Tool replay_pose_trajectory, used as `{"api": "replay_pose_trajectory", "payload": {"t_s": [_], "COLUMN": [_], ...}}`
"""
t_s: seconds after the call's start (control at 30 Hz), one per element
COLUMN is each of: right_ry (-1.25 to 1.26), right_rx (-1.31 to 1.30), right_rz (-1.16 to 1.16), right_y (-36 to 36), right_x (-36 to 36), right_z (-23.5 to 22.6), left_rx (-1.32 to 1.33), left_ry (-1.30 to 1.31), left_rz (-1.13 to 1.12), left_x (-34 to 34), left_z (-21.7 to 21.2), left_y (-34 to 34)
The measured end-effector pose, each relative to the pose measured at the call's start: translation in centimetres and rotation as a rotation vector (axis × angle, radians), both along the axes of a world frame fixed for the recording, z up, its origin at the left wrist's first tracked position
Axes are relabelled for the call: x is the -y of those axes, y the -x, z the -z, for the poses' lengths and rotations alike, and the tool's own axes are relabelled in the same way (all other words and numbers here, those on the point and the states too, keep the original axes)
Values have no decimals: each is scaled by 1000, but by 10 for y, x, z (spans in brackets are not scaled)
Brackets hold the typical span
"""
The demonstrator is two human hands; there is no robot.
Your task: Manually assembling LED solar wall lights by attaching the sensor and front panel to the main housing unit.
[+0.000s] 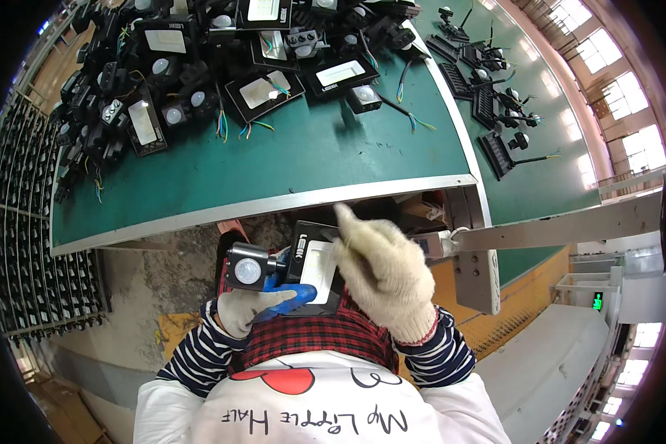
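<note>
My left hand (259, 308), in a grey glove with blue fingers, is closed on a black floodlight (317, 272) with a pale front panel. The lamp is tilted over my lap, below the table's front edge. A black motion sensor (249, 271) with a white dome is joined to its left side. Over the lamp's right edge is my right hand (385, 277), in a cream knitted glove. One of its fingers points up while the others curl in; whatever they may hold is hidden.
The green table (333, 159) with a metal edge carries a heap of similar floodlights (263, 96) with loose coloured wires. More lamps (496, 154) lie on another green surface at right. Dark racks (44, 222) stand at left. A pale metal beam (555, 229) crosses at right.
</note>
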State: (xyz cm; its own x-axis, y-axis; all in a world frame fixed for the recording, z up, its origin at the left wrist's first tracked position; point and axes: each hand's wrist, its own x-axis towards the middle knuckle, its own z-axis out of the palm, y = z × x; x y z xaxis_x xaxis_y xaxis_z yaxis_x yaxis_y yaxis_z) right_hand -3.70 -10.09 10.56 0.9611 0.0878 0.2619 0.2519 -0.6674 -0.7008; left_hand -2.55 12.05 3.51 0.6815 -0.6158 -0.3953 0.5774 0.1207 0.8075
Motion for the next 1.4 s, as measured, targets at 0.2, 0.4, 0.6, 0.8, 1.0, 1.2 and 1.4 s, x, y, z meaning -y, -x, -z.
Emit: {"api": "replay_pose_trajectory", "payload": {"t_s": [0.2, 0.4, 0.6, 0.8, 1.0, 1.2, 1.4], "right_ry": [126, 189, 148, 319, 17, -860, 91], "right_rx": [-40, -11, -108, -215, -286, -386, 106], "right_rz": [-122, -288, -471, -730, -595, 43, -278], "right_y": [-9, -21, -39, -41, -28, 2, 4], "right_x": [16, 26, 36, 20, 11, 9, -10], "right_z": [-5, -11, -16, -22, -8, 1, -6], "left_rx": [248, 0, -52, 461, 134, 29, -121], "left_ry": [-205, -242, -153, -232, -235, -83, 94], "left_rz": [263, 336, 310, 492, 359, 109, -176], "left_x": [-38, -29, -32, -42, -31, -31, 11], "left_z": [23, -10, -21, -10, -25, 11, -29], "left_y": [-12, -24, -23, -26, -22, -18, -25]}}
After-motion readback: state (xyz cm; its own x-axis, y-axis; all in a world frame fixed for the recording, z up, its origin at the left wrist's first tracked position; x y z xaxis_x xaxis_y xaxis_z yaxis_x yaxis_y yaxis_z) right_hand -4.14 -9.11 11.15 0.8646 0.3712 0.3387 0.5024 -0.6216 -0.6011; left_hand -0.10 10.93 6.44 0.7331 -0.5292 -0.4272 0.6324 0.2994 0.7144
